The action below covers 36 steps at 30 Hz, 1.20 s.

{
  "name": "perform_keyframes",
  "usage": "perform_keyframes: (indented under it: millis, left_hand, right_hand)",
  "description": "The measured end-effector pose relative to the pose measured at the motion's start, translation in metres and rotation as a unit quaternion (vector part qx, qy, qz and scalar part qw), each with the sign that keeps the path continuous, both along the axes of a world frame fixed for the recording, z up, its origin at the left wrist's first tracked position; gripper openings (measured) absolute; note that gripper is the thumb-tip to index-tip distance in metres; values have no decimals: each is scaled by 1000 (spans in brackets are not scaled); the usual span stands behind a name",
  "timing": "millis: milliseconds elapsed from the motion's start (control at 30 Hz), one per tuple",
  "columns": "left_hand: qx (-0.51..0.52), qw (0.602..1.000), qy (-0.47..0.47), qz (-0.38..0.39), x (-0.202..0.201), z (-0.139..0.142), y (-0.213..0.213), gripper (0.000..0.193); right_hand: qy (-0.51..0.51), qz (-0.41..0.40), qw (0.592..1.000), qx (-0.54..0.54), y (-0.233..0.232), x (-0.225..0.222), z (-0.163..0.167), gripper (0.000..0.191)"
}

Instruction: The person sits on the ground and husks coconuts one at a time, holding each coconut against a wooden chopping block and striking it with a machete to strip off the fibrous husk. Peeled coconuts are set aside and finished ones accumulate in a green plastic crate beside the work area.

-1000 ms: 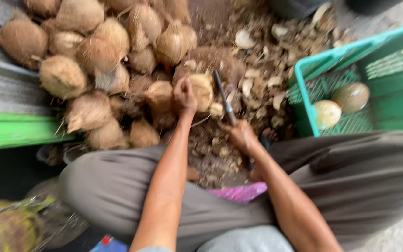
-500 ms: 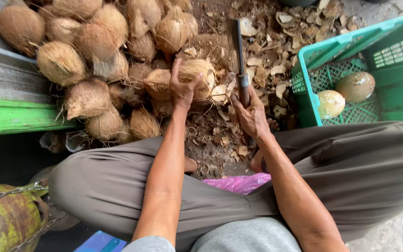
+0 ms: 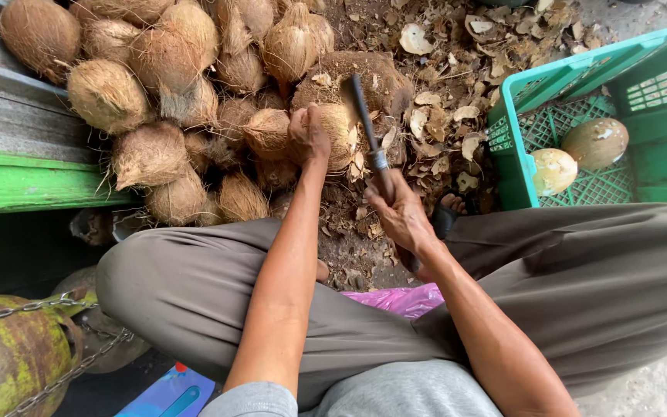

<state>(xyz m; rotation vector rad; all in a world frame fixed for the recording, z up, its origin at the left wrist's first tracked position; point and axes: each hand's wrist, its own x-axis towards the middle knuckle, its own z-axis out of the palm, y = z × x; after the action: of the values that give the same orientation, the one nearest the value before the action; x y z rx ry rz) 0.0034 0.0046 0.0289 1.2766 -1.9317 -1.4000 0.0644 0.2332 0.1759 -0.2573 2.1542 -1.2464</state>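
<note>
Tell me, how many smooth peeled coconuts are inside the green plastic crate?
2. One pale round peeled coconut lies near the green plastic crate's left wall; a browner peeled coconut sits just right of it. The trouser leg covers the crate's near part, so more may be hidden.

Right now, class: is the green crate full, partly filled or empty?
Partly filled. The green crate holds two peeled coconuts in view, and its mesh floor shows bare around them; the rest runs out of frame.

Green crate (image 3: 515, 166) holds two peeled coconuts (image 3: 553, 171); husk scraps (image 3: 457, 116) lie beside it; gas cylinder (image 3: 9, 355) sits far from it.
</note>
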Motion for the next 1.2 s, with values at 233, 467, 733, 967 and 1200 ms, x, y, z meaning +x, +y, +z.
perform_keyframes:
  millis: [233,467,733,967,1200]
  left_hand:
    - [-17,992,-126,-2,2,10,1,34]
    - [50,997,39,39,-13,9,4,39]
    - [-6,998,-56,22,-4,-5,0,48]
    - [-31,995,88,34,-18,-2,-1,43]
    - [-35,998,-52,21,-2,7,4,45]
  right_hand:
    - [11,-74,984,-165,8,-16,-7,18]
    - [-93,-72,988,-97,-10,-12,-22,20]
    - [39,-146,945,-289,1,-21,-13,38]
    - [-95,-33,995,15,-10,-17,-17,37]
    - [52,-117,961,-247,-7,-26,-20,30]
